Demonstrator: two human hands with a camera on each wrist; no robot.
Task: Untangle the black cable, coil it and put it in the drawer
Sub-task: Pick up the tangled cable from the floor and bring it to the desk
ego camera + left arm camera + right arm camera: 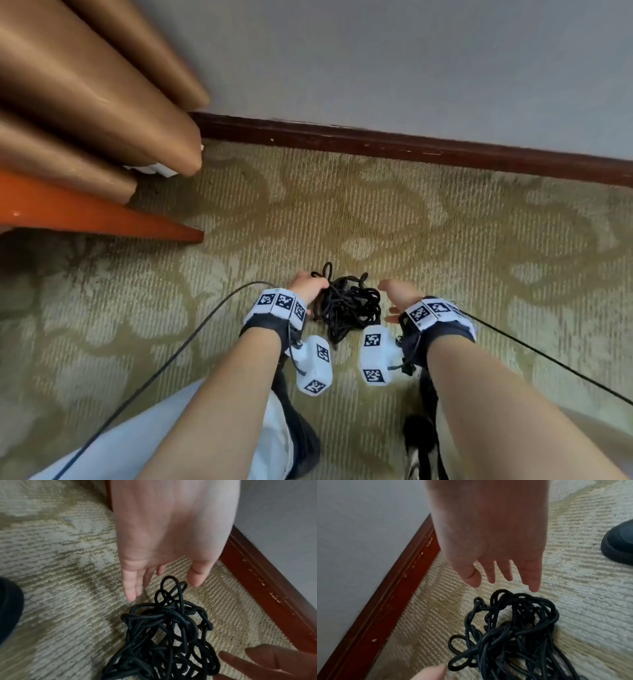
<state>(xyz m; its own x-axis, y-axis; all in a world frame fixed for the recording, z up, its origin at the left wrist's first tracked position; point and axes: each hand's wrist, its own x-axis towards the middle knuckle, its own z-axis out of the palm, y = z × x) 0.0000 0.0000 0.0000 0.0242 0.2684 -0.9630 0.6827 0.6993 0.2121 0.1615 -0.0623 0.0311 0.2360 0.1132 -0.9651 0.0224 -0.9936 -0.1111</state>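
Note:
A tangled heap of black cable [346, 305] lies on the patterned carpet between my two hands. My left hand [308, 286] hovers at the heap's left side with fingers straight, and in the left wrist view the hand [161, 580] is just above the cable [164, 635], holding nothing. At the heap's right side my right hand [394, 294] is spread, and the right wrist view shows this hand [501, 577] with splayed fingers above the cable [513, 632], apart from it. No drawer is in view.
A dark red baseboard [411, 145] and grey wall run close behind the cable. Brown curtain folds [102, 102] and an orange-brown furniture edge [102, 216] stand at the left. My dark shoe [619, 545] rests on the carpet near the heap. Thin sensor wires [154, 370] trail from my wrists.

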